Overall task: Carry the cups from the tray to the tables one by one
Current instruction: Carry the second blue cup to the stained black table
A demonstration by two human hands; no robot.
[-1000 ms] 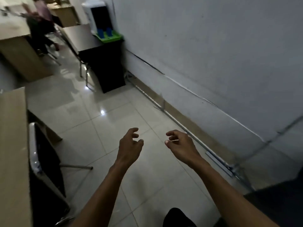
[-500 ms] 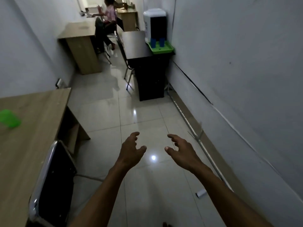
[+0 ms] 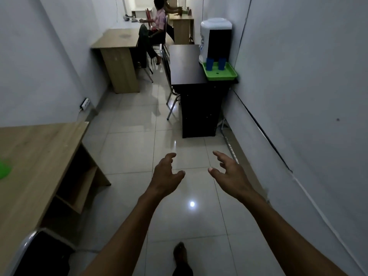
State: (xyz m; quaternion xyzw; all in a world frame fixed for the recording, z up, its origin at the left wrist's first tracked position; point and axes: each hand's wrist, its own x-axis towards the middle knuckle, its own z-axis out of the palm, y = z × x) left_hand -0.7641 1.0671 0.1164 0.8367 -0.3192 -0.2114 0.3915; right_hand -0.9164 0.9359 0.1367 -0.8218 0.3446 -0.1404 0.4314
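Head view: both hands are held out over the tiled floor with nothing in them, the left hand (image 3: 166, 173) and right hand (image 3: 229, 172) each with fingers spread and loosely curled. The two blue cups (image 3: 209, 64) stand upright side by side at the back of the green tray (image 3: 223, 75), well ahead and off to the right on the dark table (image 3: 185, 64) beside the water dispenser (image 3: 215, 36), so the right hand looks the nearer. A green cup (image 3: 4, 168) sits on the wooden table (image 3: 35, 154) at left.
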